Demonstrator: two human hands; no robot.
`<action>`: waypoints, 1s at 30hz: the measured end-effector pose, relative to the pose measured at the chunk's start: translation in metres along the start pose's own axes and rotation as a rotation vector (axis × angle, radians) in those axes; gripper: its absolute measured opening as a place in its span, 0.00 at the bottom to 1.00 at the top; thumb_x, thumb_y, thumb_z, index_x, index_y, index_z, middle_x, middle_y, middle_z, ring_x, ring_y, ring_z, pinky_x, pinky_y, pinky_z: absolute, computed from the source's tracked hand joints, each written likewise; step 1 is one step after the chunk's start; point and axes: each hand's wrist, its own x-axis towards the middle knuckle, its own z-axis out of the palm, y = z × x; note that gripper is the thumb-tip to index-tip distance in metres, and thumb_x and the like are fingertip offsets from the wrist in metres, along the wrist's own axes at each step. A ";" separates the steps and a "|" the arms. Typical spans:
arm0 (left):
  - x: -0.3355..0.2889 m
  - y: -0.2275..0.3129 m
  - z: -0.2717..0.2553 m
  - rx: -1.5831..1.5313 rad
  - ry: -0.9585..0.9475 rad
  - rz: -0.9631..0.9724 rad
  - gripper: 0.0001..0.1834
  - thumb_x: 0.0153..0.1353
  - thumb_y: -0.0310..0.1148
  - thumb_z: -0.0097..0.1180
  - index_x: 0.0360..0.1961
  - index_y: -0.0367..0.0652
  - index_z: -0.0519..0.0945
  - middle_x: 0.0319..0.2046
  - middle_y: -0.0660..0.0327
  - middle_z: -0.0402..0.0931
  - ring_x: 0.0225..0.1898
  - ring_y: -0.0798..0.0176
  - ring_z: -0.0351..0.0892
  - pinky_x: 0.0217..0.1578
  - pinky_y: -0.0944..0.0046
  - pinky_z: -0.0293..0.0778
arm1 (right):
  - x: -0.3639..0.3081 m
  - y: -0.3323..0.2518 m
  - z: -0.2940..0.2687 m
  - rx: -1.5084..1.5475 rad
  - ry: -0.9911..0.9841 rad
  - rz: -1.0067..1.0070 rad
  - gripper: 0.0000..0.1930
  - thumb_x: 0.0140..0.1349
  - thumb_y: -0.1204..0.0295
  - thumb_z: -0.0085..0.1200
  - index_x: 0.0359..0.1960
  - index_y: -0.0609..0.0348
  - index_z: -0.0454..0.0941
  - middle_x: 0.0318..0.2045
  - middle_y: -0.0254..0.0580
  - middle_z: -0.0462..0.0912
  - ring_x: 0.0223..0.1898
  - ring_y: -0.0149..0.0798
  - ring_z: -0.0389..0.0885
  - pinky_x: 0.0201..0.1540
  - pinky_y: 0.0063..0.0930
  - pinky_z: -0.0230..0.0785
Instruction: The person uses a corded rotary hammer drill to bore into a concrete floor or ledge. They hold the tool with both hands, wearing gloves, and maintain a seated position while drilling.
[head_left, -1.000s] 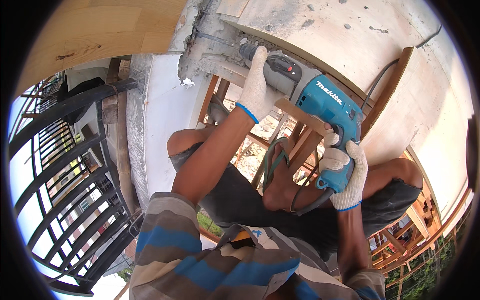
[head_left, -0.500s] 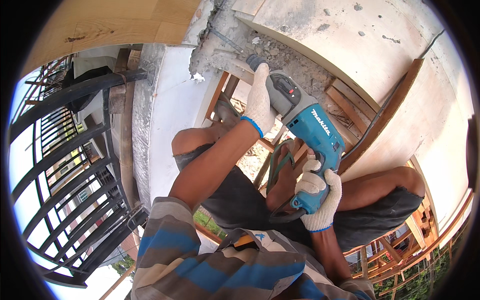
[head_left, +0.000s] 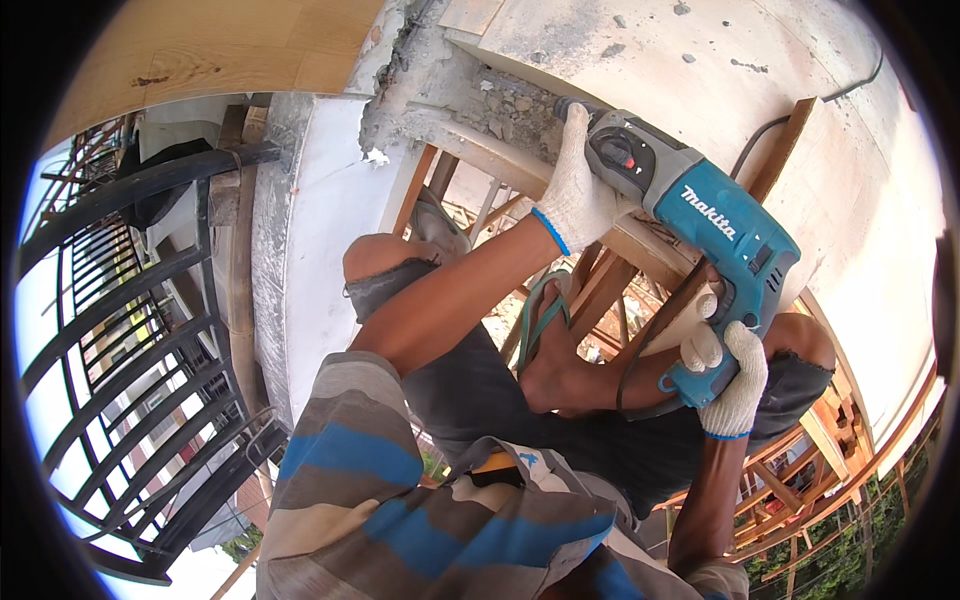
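Observation:
A teal and grey rotary hammer drill [head_left: 715, 215] lies across the upper right of my lap, its front pointing up and left. My left hand [head_left: 585, 185], in a white knitted glove with a blue cuff, is wrapped round the front of the tool, by its black chuck [head_left: 575, 108]. At the rear, my gloved right hand [head_left: 735, 375] grips the handle, with fingers on both sides of it. No bit can be made out past the chuck. Ahead lies broken concrete with loose rubble [head_left: 505, 105], close to the chuck.
A black metal railing [head_left: 130, 380] stands at the left beside a white wall [head_left: 335, 200]. Wood-look flooring [head_left: 230, 50] reaches in at the top left. Pale boards [head_left: 640, 60] lie to the upper right, by a timber plank [head_left: 785, 150] and black cable [head_left: 760, 140]. Timber framing [head_left: 600, 290] with gaps sits beneath me.
Both hands have carried the drill to the right, away from the broken wall edge. The bit that showed at its front is out of sight now. The timber plank has shifted or is differently covered.

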 end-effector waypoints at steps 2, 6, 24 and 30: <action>-0.026 0.005 0.002 -0.026 0.001 -0.038 0.50 0.72 0.79 0.42 0.76 0.48 0.70 0.74 0.51 0.70 0.77 0.45 0.66 0.79 0.36 0.61 | -0.014 0.015 -0.010 0.057 0.018 0.024 0.40 0.65 0.65 0.68 0.75 0.68 0.65 0.49 0.44 0.82 0.27 0.29 0.78 0.30 0.28 0.75; -0.061 0.008 0.014 0.041 0.187 0.050 0.47 0.72 0.78 0.46 0.71 0.47 0.75 0.69 0.53 0.75 0.71 0.48 0.73 0.74 0.40 0.69 | -0.031 0.038 -0.022 0.082 -0.021 0.080 0.41 0.64 0.64 0.70 0.74 0.67 0.64 0.47 0.43 0.82 0.25 0.29 0.78 0.27 0.29 0.73; -0.041 0.052 -0.017 0.244 0.437 0.222 0.40 0.74 0.70 0.54 0.68 0.47 0.76 0.63 0.57 0.80 0.63 0.54 0.80 0.69 0.47 0.78 | 0.044 0.074 -0.018 0.295 -0.170 0.194 0.33 0.71 0.62 0.63 0.73 0.66 0.69 0.46 0.44 0.85 0.28 0.28 0.80 0.31 0.25 0.76; -0.038 0.049 -0.014 0.301 0.480 0.220 0.43 0.73 0.73 0.53 0.71 0.48 0.74 0.66 0.55 0.77 0.66 0.51 0.78 0.71 0.42 0.75 | 0.055 0.078 -0.022 0.392 -0.147 0.246 0.36 0.73 0.62 0.60 0.75 0.70 0.63 0.40 0.39 0.80 0.23 0.27 0.75 0.26 0.25 0.72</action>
